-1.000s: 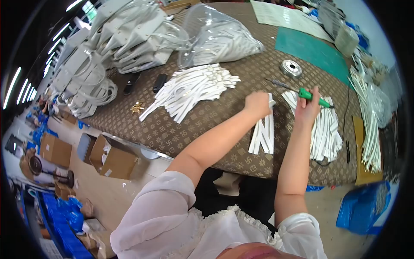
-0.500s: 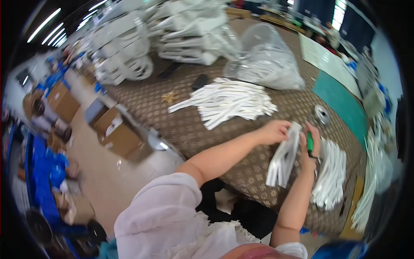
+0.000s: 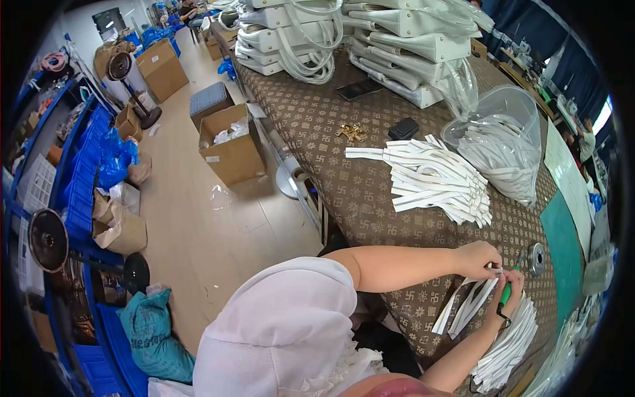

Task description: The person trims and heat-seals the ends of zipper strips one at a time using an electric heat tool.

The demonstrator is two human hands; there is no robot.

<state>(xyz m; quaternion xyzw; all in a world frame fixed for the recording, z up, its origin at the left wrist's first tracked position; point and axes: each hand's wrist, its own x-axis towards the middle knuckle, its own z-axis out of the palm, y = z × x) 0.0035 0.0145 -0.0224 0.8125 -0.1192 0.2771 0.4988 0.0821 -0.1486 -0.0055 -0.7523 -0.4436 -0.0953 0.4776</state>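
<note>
My left hand (image 3: 477, 259) pinches the upper ends of a few white strips (image 3: 471, 301), which hang down over the patterned table. Close beside it, my right hand (image 3: 510, 291) holds a green-handled tool (image 3: 506, 294), and its fingertips meet the same strip ends. The tool's tip is hidden. A fanned pile of white strips (image 3: 436, 178) lies beyond my left hand, and another bundle (image 3: 509, 347) lies beside my right forearm. Brass-coloured pieces (image 3: 352, 132) and a small black object (image 3: 403, 128) sit near the fanned pile. A round metal tin (image 3: 536, 259) stands past my right hand.
Stacked white bags (image 3: 417, 40) and a clear plastic bag of strips (image 3: 506, 149) stand on the table (image 3: 350, 192). A green mat (image 3: 562, 245) lies at the right. Cardboard boxes (image 3: 231, 155), a floor fan (image 3: 49, 239) and blue shelving are at the left. People are far back.
The view has swung left. Both hands have come together at the strip ends, which are lifted off the table. The green-handled tool has turned in my right hand.
</note>
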